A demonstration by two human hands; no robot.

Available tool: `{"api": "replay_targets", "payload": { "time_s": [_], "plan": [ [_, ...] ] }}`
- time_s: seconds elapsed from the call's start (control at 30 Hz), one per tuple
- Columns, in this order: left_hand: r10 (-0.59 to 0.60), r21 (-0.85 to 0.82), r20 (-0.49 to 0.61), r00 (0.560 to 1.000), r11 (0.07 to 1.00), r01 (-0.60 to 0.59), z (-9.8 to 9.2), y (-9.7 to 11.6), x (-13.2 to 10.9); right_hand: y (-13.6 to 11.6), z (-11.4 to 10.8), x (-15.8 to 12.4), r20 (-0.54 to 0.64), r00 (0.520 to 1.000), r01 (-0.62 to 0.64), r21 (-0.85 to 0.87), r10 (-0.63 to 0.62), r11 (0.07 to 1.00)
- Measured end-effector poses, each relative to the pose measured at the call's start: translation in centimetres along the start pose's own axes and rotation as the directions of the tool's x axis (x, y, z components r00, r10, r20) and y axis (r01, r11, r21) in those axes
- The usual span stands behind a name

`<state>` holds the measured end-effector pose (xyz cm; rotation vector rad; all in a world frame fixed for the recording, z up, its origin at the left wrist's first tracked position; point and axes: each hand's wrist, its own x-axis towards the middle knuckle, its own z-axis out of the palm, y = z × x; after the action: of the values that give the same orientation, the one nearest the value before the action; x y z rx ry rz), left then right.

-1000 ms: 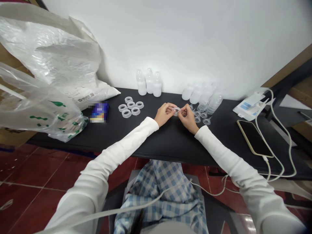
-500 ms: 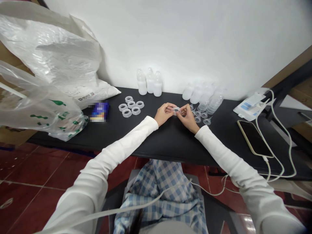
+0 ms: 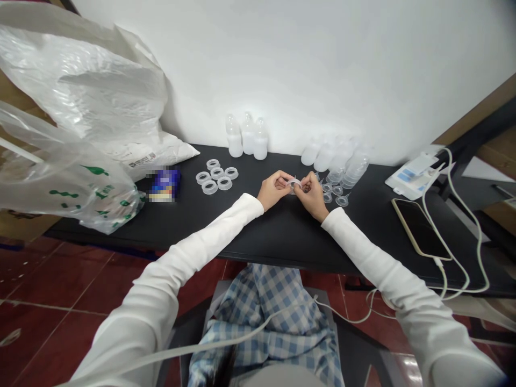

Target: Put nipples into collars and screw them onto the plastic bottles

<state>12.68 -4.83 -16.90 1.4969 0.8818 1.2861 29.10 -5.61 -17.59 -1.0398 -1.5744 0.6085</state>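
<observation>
Above the black table my left hand and my right hand pinch a translucent ring between them. A small clear piece shows within and just above the ring, partly hidden by my fingers. Several similar rings lie in a cluster to the left of my left hand. Beside my right hand are several small clear nipple pieces, partly covered by that hand. Behind them, against the wall, stand several translucent bottles. Three bottles with domed caps stand farther left.
Large white plastic bags and a blue packet occupy the left side. A phone with a white cable lies at the right, near a white box. The table's front edge runs before my lap.
The ring has tilted slightly between my fingers, and a thin clear tip now shows above it. Both hands have barely shifted.
</observation>
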Motion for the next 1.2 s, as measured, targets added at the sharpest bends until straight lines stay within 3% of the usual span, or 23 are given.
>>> {"api": "replay_targets", "payload": {
  "time_s": [0.2,0.33,0.47,0.6,0.73,0.9,1.07,1.2],
  "plan": [
    [-0.035,-0.007,-0.063,0.997,0.999,0.035,-0.1,0.6,0.1,-0.5,-0.1,0.2,0.071,0.997,-0.007,0.038,0.004,0.999],
    [-0.030,-0.044,-0.122,0.992,0.999,0.025,-0.9,0.4,0.7,-0.5,0.0,0.2,0.154,0.988,-0.049,0.163,0.024,0.985],
    [0.012,-0.101,-0.062,0.998,0.995,-0.018,-1.4,-0.4,1.1,-0.4,0.0,0.3,0.169,0.982,-0.119,0.224,0.082,0.967],
    [0.053,-0.105,-0.013,0.999,0.993,-0.054,-1.2,-0.5,1.1,-0.7,0.0,0.4,0.162,0.985,-0.087,0.145,0.063,0.986],
    [0.061,-0.004,-0.032,0.998,0.998,-0.061,-1.5,-0.2,1.1,-0.7,-0.1,0.5,-0.016,1.000,-0.018,0.079,0.019,0.997],
    [0.050,0.263,-0.095,0.994,0.965,-0.023,-1.4,-0.6,1.8,-0.3,-0.7,0.6,-0.232,0.973,0.002,0.017,0.002,1.000],
    [0.070,0.438,-0.266,0.962,0.897,0.056,1.4,-0.7,3.6,-0.5,-1.0,0.2,-0.374,0.926,0.039,-0.055,-0.057,0.998],
    [0.114,0.537,-0.253,0.961,0.843,0.041,4.4,-1.0,6.2,-0.9,-1.2,0.1,-0.449,0.885,0.099,-0.083,-0.126,0.992]
  ]
}}
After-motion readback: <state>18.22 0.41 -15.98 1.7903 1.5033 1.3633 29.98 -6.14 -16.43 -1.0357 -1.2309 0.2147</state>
